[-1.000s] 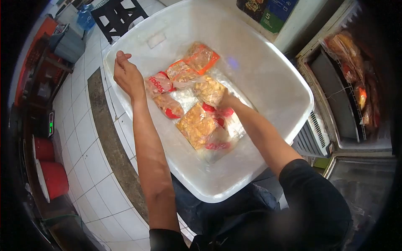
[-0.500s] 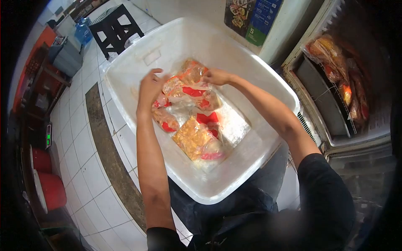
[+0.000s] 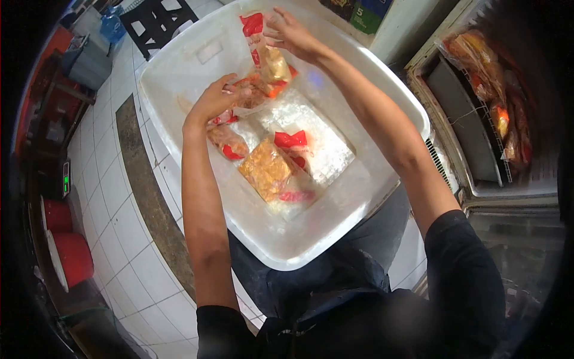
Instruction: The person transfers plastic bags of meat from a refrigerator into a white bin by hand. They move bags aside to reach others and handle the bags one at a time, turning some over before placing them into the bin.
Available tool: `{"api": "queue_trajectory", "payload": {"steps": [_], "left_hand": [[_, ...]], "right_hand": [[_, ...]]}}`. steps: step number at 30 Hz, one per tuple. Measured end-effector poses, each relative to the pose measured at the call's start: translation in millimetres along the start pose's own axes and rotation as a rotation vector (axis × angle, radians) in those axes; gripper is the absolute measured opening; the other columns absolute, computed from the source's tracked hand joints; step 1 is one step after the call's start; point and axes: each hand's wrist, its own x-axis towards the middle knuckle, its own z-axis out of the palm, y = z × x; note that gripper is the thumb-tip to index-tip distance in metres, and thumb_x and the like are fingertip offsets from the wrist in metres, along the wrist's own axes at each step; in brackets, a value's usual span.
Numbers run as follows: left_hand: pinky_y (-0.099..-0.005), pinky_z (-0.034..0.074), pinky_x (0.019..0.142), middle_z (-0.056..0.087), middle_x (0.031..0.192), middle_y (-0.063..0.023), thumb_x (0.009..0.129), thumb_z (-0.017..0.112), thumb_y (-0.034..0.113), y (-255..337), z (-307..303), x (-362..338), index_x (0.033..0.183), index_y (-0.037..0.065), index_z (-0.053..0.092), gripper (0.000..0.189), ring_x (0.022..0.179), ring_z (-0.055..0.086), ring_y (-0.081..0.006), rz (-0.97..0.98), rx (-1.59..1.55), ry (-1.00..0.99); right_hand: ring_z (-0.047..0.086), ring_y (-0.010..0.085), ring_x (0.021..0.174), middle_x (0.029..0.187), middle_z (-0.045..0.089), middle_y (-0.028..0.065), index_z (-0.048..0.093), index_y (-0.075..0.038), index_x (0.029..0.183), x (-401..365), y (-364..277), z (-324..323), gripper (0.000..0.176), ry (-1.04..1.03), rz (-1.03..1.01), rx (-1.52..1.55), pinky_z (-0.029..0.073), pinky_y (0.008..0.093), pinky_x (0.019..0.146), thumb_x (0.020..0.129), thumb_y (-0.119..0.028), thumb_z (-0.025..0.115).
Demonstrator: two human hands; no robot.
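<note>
In the head view my right hand [image 3: 294, 38] is over the far side of a white plastic tub [image 3: 371, 173], fingers apart. Beside its fingertips a clear bag with a red label [image 3: 253, 25] leans toward the far wall. My left hand [image 3: 210, 103] is at the left, its visible fingers apart, next to a clear bag of orange-brown food [image 3: 250, 90]. Below it lies a smaller food bag with a red label [image 3: 229, 143]. A flat bag of yellow-orange pieces [image 3: 266, 170] lies nearer me, beside a red-labelled clear bag [image 3: 291, 140]. Frosty whitish material [image 3: 320, 134] covers the tub's bottom.
An open freezer [image 3: 478, 194] with bagged food [image 3: 481, 66] on a wire rack stands at the right. At the upper left are a black stool [image 3: 156, 23] and a grey bin [image 3: 91, 66]. Red containers [image 3: 73, 257] and a lit green display [image 3: 66, 178] are far left.
My right hand has moved up and away from me. A red-labelled bag has shifted from the pile to the tub's far end, uncovering more of the frosty bottom. The camera view has shifted slightly.
</note>
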Motion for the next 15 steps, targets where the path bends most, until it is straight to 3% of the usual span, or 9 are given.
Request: {"api": "queue_trajectory", "payload": {"steps": [2,4,5,7,9,11,13,15], "left_hand": [[-0.0342,0.047,0.093,0.062,0.115,-0.0203,0.081,0.072,0.046,2,-3,-4,0.140,0.004,0.044,0.078,0.107,0.061,-0.0247,0.000,-0.021,0.006],[-0.0356,0.047,0.093,0.062,0.115,-0.0210,0.078,0.074,0.050,9,-6,-9,0.139,0.001,0.046,0.083,0.108,0.061,-0.0273,-0.019,-0.043,0.017],[-0.0363,0.047,0.093,0.062,0.115,-0.0214,0.076,0.074,0.052,9,-7,-11,0.138,0.000,0.046,0.085,0.108,0.061,-0.0286,-0.029,-0.058,0.027],[-0.0361,0.048,0.092,0.062,0.114,-0.0214,0.077,0.074,0.052,2,-8,-9,0.138,0.001,0.047,0.084,0.107,0.062,-0.0287,-0.047,-0.033,0.028],[-0.0358,0.048,0.092,0.063,0.114,-0.0213,0.077,0.073,0.053,-4,-5,-7,0.137,0.002,0.048,0.083,0.106,0.062,-0.0288,-0.053,-0.021,0.006],[-0.0354,0.048,0.092,0.063,0.113,-0.0212,0.077,0.073,0.053,-4,-7,-6,0.136,0.002,0.049,0.082,0.105,0.063,-0.0289,-0.044,-0.028,-0.005],[-0.0352,0.048,0.092,0.064,0.112,-0.0212,0.077,0.073,0.053,-12,-9,0,0.135,0.001,0.050,0.081,0.106,0.062,-0.0286,-0.043,0.003,-0.022],[-0.0350,0.048,0.091,0.064,0.111,-0.0208,0.079,0.072,0.052,-20,-10,-2,0.134,0.001,0.051,0.078,0.104,0.063,-0.0281,-0.046,0.009,-0.020]], "right_hand": [[0.063,0.0210,0.076,0.091,0.066,0.0131,0.064,0.000,0.104,-16,39,4,0.040,-0.176,-0.104,-0.459,0.053,0.0327,0.073,0.096,-0.038,0.054],[0.064,0.0235,0.081,0.093,0.068,0.0152,0.064,0.001,0.101,-38,130,-1,0.037,-0.706,0.221,-0.926,0.052,0.0393,0.074,0.093,-0.034,0.055],[0.063,0.0254,0.085,0.099,0.066,0.0134,0.062,-0.002,0.112,-72,151,4,0.041,-0.899,0.408,-1.042,0.052,0.0389,0.075,0.087,-0.035,0.062],[0.062,0.0294,0.091,0.115,0.062,0.0090,0.055,-0.007,0.130,-151,234,2,0.060,-1.568,0.528,-0.999,0.051,0.0392,0.081,0.081,-0.039,0.071],[0.062,0.0278,0.097,0.121,0.060,0.0077,0.056,-0.009,0.129,-223,197,9,0.057,-1.436,0.868,-0.997,0.051,0.0372,0.086,0.082,-0.037,0.070],[0.061,0.0267,0.100,0.123,0.060,0.0079,0.058,-0.009,0.128,-244,207,11,0.051,-1.424,0.743,-0.879,0.050,0.0356,0.089,0.085,-0.034,0.065],[0.061,0.0260,0.101,0.120,0.063,0.0095,0.060,-0.007,0.125,-243,284,-1,0.043,-1.512,0.174,-0.642,0.049,0.0345,0.090,0.089,-0.030,0.058],[0.061,0.0228,0.098,0.110,0.066,0.0148,0.063,0.001,0.117,-197,181,27,0.038,-1.125,0.575,-0.665,0.049,0.0336,0.086,0.093,-0.025,0.049]]}}
